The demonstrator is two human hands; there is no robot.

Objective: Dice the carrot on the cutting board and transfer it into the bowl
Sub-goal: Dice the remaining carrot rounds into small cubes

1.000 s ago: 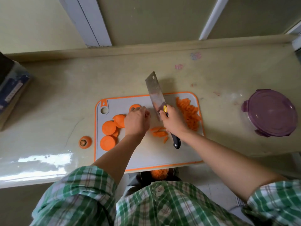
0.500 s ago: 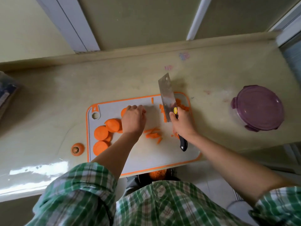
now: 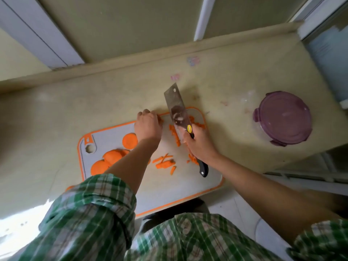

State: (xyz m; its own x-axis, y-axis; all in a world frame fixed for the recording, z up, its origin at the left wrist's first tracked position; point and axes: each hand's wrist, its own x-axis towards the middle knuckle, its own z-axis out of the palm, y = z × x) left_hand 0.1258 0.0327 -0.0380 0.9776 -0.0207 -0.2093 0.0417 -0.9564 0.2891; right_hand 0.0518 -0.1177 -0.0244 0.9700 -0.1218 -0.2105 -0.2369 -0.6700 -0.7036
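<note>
A grey cutting board (image 3: 188, 185) with an orange rim lies on the counter. My right hand (image 3: 200, 146) grips the black handle of a cleaver (image 3: 177, 110), its blade resting on the board beside a row of carrot strips (image 3: 176, 137). At the board's far edge, my left hand (image 3: 147, 127) has its fingers curled down over a small carrot piece (image 3: 161, 120). Round carrot slices (image 3: 130, 141) lie on the board's left part, partly under my left forearm. More loose strips (image 3: 163, 162) sit mid-board. Cut carrot (image 3: 199, 125) shows behind the blade.
A round container with a purple lid (image 3: 282, 117) stands on the counter to the right. A carrot end (image 3: 69, 188) peeks out by my left sleeve. The counter's right edge drops off past the container. A wall ledge runs along the back.
My left hand has left the strips mid-board and reached to the board's far edge. The cleaver has stayed beside the cut carrot on the right. The camera has tilted.
</note>
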